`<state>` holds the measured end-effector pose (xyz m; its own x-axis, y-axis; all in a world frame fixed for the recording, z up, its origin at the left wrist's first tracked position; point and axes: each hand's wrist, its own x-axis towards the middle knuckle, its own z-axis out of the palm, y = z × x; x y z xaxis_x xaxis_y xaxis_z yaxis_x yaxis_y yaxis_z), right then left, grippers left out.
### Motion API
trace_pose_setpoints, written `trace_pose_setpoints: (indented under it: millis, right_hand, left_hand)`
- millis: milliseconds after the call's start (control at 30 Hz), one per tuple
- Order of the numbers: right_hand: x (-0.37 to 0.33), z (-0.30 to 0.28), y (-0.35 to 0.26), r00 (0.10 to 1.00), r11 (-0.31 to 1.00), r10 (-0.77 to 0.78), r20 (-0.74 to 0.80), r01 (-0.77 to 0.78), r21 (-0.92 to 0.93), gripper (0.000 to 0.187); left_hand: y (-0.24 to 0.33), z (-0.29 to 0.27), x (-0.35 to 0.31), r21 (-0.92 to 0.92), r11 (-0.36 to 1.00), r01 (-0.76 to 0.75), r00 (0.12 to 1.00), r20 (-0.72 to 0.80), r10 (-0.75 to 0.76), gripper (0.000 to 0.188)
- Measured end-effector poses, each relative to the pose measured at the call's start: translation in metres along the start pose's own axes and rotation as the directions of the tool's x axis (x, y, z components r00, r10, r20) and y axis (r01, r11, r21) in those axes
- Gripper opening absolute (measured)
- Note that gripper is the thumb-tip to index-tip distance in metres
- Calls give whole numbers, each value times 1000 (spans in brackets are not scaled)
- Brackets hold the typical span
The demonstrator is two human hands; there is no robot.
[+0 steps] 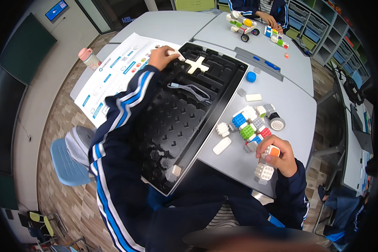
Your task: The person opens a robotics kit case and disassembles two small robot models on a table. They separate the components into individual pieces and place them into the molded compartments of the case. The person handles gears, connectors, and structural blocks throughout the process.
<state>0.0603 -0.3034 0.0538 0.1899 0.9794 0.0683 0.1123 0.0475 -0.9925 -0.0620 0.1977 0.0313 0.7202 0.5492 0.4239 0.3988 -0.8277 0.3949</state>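
My left hand (158, 59) is closed on a white studded piece (175, 53) at the far left corner of the black tray (216, 110). Beside that piece, a white cross-shaped piece (197, 65) lies in the tray. A grey cable (192, 90) rests in a slot nearer to me. Over the near right table, my right hand (285, 156) grips a white block assembly (264, 171) with an orange face. Just beyond it is a cluster of studded cube blocks (248, 131) in blue, green, red, white and grey. Part of each held piece is covered by fingers.
A printed instruction sheet (109, 82) lies left of the tray, near a pink-lidded bottle (88, 58). White flat pieces (222, 145), a blue ball-like block (250, 76) and a wheel (277, 123) lie on the table (296, 101). Across it, another person's hands (269, 20) work near a wheeled model (242, 26).
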Motion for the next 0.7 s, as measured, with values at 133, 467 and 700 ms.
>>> trace_pose_setpoints:
  millis: [133, 467, 700]
  right_hand:
    - [4, -5, 6, 997, 998, -61, -40, 62, 4, 18]
    - [6, -7, 16, 998, 995, 51, -47, -47, 84, 16]
    - [10, -5, 19, 998, 996, 41, -51, -37, 75, 16]
  left_hand:
    - [11, 51, 41, 231, 973, 13, 981, -189, 32, 55]
    - [8, 99, 60, 564, 825, 36, 990, -135, 48, 57]
    - [15, 123, 57, 532, 839, 112, 982, 71, -175, 58]
